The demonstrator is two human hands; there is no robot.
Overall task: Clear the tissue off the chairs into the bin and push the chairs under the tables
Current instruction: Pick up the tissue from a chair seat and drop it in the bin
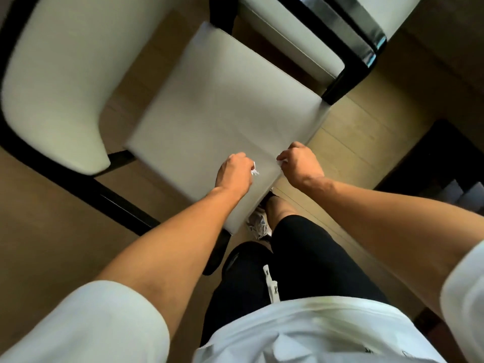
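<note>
Tissue scraps (255,172) show white at the fingertips of the left hand (234,172), just above the near part of the chair seat (209,121). That grip is curled tight round the scraps, knuckles up, the hand hovering over the cushion close to its front edge. A second white bit of tissue (281,161) peeks from the right hand (301,163), whose fingers are also clenched, pinching it at the seat's near right corner. The two hands sit just beside each other, apart by a narrow gap.

The seat is a pale, square cushion, turned at an angle to the person and blurred by motion. Its dark leg (217,247) shows below the near corner. To the left stands a second chair (52,74) with a pale padded cushion on a black frame, close to the first but not touching it as far as the view tells. A third pale chair (293,43) with a black frame lies beyond, at the upper right.

All stand on a tan wooden floor (353,132). The person wears a white short-sleeved shirt (314,331) and black shorts (301,258); a patterned shoe (258,226) shows beneath the seat's near edge. A dark object at the far right edge is too dim to name.
</note>
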